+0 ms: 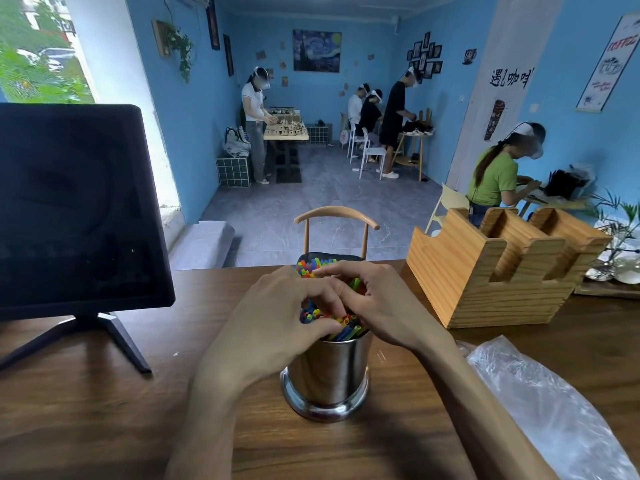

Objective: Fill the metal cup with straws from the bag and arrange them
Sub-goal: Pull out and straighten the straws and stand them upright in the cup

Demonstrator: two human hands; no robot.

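Left hand point(277, 315): we see fingers curled round the straws point(325, 315), thumb at the rim.
Right hand point(372, 301): fingers bent over the same bundle, gripping from 3 o'clock.
Metal cup point(327, 375): upright on the table point(86, 393), centre, packed with straws.
Bag point(554, 410): lying flat at 4 o'clock.
Monitor point(76, 209): 9 o'clock.
Wooden holder point(498, 268): 2 o'clock.

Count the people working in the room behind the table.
5. One stands at the left table; two sit by the far wall; one in black stands beside them; one in green sits at right. Others may be hidden.
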